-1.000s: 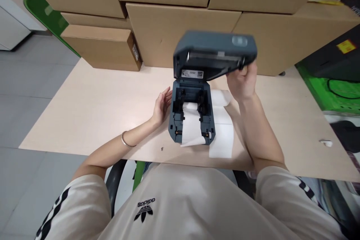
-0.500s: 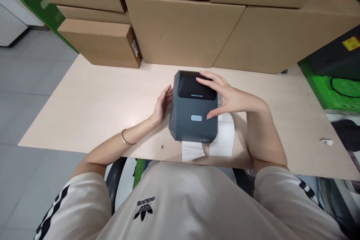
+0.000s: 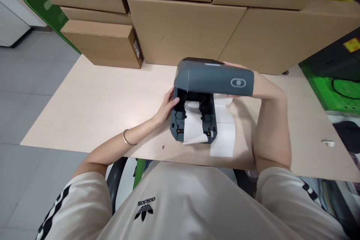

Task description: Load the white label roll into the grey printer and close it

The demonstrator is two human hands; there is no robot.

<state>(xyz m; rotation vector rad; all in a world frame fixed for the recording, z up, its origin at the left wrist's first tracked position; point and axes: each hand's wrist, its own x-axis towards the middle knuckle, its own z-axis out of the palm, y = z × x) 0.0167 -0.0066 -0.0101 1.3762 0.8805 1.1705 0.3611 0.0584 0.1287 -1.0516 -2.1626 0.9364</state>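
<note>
A dark grey label printer (image 3: pixel 174 127) sits on the table with its lid (image 3: pixel 210 78) tilted up. Inside, a strip of white label paper (image 3: pixel 193 125) runs from the roll area to the front edge. My left hand (image 3: pixel 165 109) grips the left side of the printer base, thumb over the rim and the other fingers partly hidden. Behind the raised lid, my right hand (image 3: pixel 257 82) holds its right side, with most of its fingers out of sight. More white label paper (image 3: pixel 223 135) lies on the table right of the printer.
Large cardboard boxes (image 3: pixel 185 32) are stacked along the table's back edge. A smaller brown box (image 3: pixel 112 47) stands at the back left. A small white object (image 3: pixel 328 143) lies on the table (image 3: pixel 112 93) at far right. Past the right edge is a green surface (image 3: pixel 317 82).
The printer's lid has swung up from closed, baring the paper inside. My right hand has moved from the lid's top to behind its right side; my left thumb now rests over the base rim.
</note>
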